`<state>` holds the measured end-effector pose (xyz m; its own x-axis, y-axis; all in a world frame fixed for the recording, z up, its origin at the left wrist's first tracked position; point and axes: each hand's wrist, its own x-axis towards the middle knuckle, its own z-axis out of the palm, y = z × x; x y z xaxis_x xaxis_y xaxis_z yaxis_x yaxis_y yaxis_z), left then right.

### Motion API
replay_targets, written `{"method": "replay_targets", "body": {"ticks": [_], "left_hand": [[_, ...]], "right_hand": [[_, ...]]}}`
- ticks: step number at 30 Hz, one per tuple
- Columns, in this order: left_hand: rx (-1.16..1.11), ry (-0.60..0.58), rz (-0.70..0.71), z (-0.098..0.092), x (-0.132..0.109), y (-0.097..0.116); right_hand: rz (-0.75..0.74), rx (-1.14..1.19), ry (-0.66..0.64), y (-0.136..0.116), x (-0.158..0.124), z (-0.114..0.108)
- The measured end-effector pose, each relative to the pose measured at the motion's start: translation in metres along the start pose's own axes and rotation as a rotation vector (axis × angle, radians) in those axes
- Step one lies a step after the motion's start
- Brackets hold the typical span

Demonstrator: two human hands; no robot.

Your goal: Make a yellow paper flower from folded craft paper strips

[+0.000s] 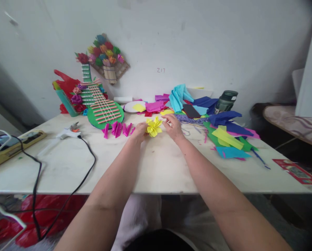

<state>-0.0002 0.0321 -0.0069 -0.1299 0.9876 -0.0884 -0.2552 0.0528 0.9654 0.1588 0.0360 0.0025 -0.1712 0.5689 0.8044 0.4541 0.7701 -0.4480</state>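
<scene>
A yellow paper flower (154, 127) with several pointed petals is held up just above the white table. My left hand (140, 131) grips it from the left, its fingertips partly hidden behind the petals. Close by on the right, my right hand (173, 127) has its fingers bent and spread, with no object visible between them; whether a fingertip touches a petal is hard to make out. Folded magenta paper pieces (116, 129) lie in a row to the left of my left hand.
A glue gun (68, 132) with a black cord lies left, near a power strip (17, 148). Behind stands a green lute-shaped craft (105, 114). Crepe paper scraps (227, 137), a phone (191, 111) and a dark bottle (226, 101) occupy the right and back.
</scene>
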Motion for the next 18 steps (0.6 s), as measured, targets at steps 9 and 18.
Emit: {"method": "replay_targets", "body": {"ticks": [9,18], "left_hand": [[-0.045,-0.110,0.028,0.0006,0.0007,-0.0044],[-0.040,-0.187,0.060,0.0020,-0.0020,-0.0057]], "right_hand": [[0.087,0.086,0.018,0.0017,0.0012,0.0012],[0.198,0.072,-0.026,0.0014,0.0029,-0.0003]]}}
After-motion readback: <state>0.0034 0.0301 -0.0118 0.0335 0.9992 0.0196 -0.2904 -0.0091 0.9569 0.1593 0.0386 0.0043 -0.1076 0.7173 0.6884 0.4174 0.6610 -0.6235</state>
